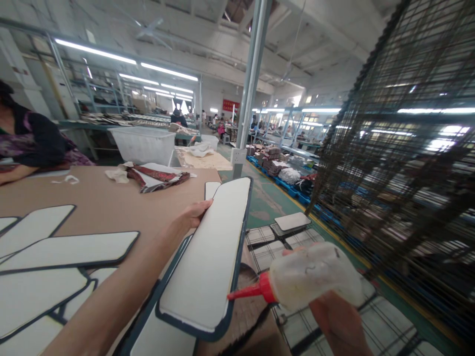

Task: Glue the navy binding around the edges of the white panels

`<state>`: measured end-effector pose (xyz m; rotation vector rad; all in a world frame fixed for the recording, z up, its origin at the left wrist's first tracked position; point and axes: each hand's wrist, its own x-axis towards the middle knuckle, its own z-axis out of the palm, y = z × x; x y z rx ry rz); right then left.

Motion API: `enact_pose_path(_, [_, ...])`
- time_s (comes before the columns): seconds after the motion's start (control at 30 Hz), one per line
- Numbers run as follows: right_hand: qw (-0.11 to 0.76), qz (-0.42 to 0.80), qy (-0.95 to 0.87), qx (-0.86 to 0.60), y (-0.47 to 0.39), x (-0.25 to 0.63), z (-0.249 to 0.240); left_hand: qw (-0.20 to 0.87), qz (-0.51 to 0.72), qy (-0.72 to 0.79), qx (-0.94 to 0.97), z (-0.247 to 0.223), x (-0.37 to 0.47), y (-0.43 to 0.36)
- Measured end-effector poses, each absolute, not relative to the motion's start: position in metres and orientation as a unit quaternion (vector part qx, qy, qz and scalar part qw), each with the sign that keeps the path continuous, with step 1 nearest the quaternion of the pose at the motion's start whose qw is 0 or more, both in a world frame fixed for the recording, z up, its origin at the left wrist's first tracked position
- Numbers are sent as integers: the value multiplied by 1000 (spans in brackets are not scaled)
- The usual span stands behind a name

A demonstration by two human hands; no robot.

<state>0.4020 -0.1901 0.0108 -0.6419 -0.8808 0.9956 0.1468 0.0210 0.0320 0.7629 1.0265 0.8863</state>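
Observation:
My left hand (pixel 198 212) grips the edge of a long white panel (pixel 208 252) with rounded corners and a dark border, held tilted up in front of me. In my right hand (pixel 339 316) is a translucent squeeze bottle (pixel 315 274) with a red nozzle (pixel 252 291). The nozzle's tip touches or nearly touches the panel's right edge near its lower end. Beneath the held panel lies another similar panel (pixel 163 331), partly hidden. More dark-edged white panels (pixel 40 291) overlap at the left of the brown table (pixel 178 202).
Patterned fabric pieces (pixel 159 177) lie on the table's far side, before a white bin (pixel 144 146). A co-worker (pixel 37 133) sits at left. A metal post (pixel 248 94) rises ahead. At right stand a wire rack (pixel 267 242) with panels and a tall dark mesh (pixel 401 148).

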Motion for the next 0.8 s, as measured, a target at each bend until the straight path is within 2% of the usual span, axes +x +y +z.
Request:
enact_pose_path(0.23, [730,481,-390,-288,-191,399,12,711,421,465,318,29,139,27])
enact_pose_path(0.63, [739,456,-389,-307,-190,396,17,710,454,460,281,18,121,46])
enact_pose_path(0.8, [762,424,-361,-330,-188,406,4,697,478,469,257,13,113,50])
